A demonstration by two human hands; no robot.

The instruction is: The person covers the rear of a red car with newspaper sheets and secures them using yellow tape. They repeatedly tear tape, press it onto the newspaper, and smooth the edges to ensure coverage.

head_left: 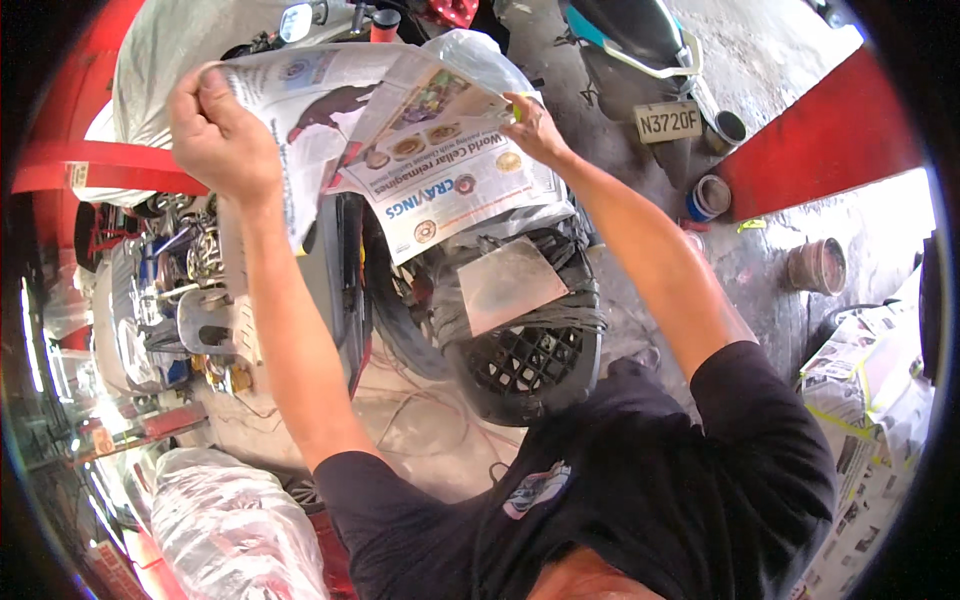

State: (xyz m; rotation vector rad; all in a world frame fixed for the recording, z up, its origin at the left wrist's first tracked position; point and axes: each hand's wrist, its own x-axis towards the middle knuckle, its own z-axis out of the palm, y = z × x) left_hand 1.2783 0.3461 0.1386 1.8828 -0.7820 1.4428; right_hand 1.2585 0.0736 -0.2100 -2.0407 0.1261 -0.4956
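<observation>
A printed newspaper sheet (460, 190) is stretched between my raised hands, creased near its middle. My left hand (225, 135) is closed on its upper left edge, thumb on top. At the upper right edge my right hand (537, 130) pinches the paper, and a small yellow-green bit shows at its fingertips. The sheet's lower edge hangs over clear plastic wrapping and a black crate-like basket (525, 375) with a lattice side. On top of the basket lies a pale square board (510, 285) with dark cords beside it. A black tyre (400, 320) is partly hidden behind the paper.
Red posts (830, 120) stand at right and left. Paint cans (815, 266) sit on the right floor near a motorcycle with a dark seat (640, 40). Plastic-wrapped bundles (235, 520), hoses and metal parts (200, 250) crowd the left. Newspaper-covered panels (860, 400) stand at right.
</observation>
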